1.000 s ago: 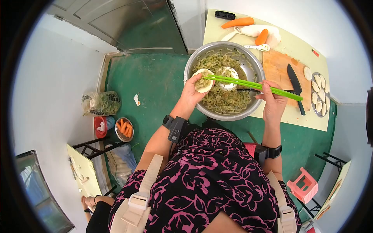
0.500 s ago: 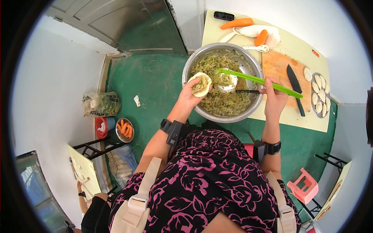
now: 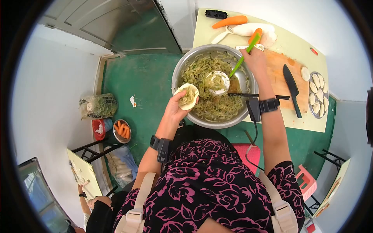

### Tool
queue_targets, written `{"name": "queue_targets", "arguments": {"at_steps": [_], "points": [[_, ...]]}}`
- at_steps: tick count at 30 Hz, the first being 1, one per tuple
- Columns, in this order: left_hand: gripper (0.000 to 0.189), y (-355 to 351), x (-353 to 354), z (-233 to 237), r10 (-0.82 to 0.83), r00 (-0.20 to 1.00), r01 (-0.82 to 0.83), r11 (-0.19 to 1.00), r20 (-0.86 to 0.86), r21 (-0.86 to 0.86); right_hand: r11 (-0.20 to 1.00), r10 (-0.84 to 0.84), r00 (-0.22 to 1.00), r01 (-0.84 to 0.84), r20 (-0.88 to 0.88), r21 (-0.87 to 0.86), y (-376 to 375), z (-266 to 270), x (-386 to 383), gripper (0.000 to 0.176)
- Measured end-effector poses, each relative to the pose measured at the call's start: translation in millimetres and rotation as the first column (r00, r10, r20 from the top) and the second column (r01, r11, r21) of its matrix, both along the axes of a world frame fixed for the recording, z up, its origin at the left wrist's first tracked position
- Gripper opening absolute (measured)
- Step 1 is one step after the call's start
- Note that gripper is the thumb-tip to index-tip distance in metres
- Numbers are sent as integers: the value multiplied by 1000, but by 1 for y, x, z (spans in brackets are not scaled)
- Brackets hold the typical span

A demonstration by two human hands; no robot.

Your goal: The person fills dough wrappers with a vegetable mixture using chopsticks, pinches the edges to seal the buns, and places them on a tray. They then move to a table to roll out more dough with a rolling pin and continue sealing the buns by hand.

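Observation:
My left hand point(image 3: 176, 105) is closed on a round dumpling wrapper point(image 3: 193, 104) with shredded filling heaped on it, over the near left rim of a large metal bowl point(image 3: 177, 73). That bowl holds shredded green vegetable filling point(image 3: 223, 106), and a small white bowl point(image 3: 212, 89) sits in it. My right hand point(image 3: 254, 60) grips green chopsticks point(image 3: 241, 62) above the far right rim, their lower ends pointing down toward the small bowl. Black chopsticks point(image 3: 244, 95) lie across the bowl's right side, partly passing under my right forearm.
Right of the bowl, a knife point(image 3: 290, 83) lies on a wooden cutting board point(image 3: 276, 79), beside a plate of folded dumplings point(image 3: 318, 95). Behind are carrots point(image 3: 233, 20), a white radish point(image 3: 248, 29) and a white spoon point(image 3: 259, 47). A person's hand point(image 3: 80, 189) shows at another table lower left.
My right hand has moved up and away, swinging the green chopsticks from nearly level to steep. The black chopsticks no longer sit beneath that hand. My left hand still holds the filled wrapper.

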State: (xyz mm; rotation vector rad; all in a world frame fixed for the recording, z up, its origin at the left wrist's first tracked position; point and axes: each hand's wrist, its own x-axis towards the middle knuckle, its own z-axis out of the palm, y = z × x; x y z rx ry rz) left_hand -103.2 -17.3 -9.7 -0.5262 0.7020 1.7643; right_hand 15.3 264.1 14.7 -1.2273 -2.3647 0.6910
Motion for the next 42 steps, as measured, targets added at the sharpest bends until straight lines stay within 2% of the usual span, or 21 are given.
{"name": "queue_targets", "arguments": {"at_steps": [1, 4, 7, 8, 11, 14, 17, 20, 23, 24, 26, 27, 28, 29, 30, 31, 33, 36, 42], "points": [[34, 0, 0, 2, 4, 1000, -4, 1000, -6, -2, 1000, -1, 1000, 1, 6, -12, 9, -4, -9, 34], [35, -3, -1, 4, 25, 1000, -25, 1000, -6, -4, 968, 99, 994, -88, 37, -233, 39, -15, -31, 36], [36, -8, -1, 6, 37, 999, -37, 999, -13, -9, 942, 288, 921, -225, 262, -248, 57, -26, -53, 37], [37, -10, -1, 8, 46, 999, -46, 999, -3, -12, 950, 304, 881, -252, 363, -185, 59, -31, -62, 36], [37, -12, -2, 8, 68, 997, -68, 998, 25, -15, 956, 292, 881, -284, 372, -76, 41, -31, -77, 39], [37, -10, -7, 5, 49, 999, -50, 999, 23, 14, 961, 275, 882, -243, 383, -129, 32, -31, -82, 41], [36, -4, -12, 10, 26, 1000, -27, 998, 6, 59, 973, 232, 942, -226, 243, -49, 27, -42, -76, 42], [35, -8, -18, 11, -17, 1000, 14, 991, 19, 135, 986, 165, 961, -166, 222, -13, 16, -34, -68, 45], [35, -17, -20, 19, -34, 999, 29, 986, 25, 164, 977, 162, 983, -147, 91, -151, -20, -1, -55, 41], [35, -22, -20, 24, -40, 999, 35, 987, 30, 155, 932, 167, 982, -187, -89, -309, -45, 11, -49, 31], [35, -35, -20, 34, -52, 998, 46, 985, 33, 163, 815, 270, 904, -398, -333, -421, -95, 8, -32, 18], [35, -44, -19, 39, -56, 998, 50, 985, 34, 163, 666, 276, 860, -493, -429, -559, -130, 21, -25, 16], [35, -53, -20, 44, -52, 998, 47, 986, 30, 159, 505, 263, 863, -504, -431, -701, -159, 26, -21, 18], [35, -62, -21, 49, -55, 998, 48, 982, 38, 183, 358, 221, 837, -547, -501, -757, -182, 26, -18, 22], [35, -73, -23, 54, -57, 997, 46, 978, 47, 204, 350, 216, 805, -593, -553, -725, -204, 15, -18, 26], [35, -84, -24, 57, -59, 997, 45, 974, 56, 223, 407, 315, 751, -659, -580, -632, -220, 12, -21, 28], [34, -106, -27, 61, -22, 999, 15, 983, 39, 180, 240, 150, 787, -616, -598, -750, -247, 18, -27, 29], [32, -137, -32, 64, 13, 999, -20, 986, 46, 163, 359, 161, 705, -694, -691, -624, -277, 14, -40, 31], [32, -197, -31, 60, 83, 993, -95, 983, 83, 157, 302, 281, 672, -740, -685, -601, -324, 13, -58, 29]]}}
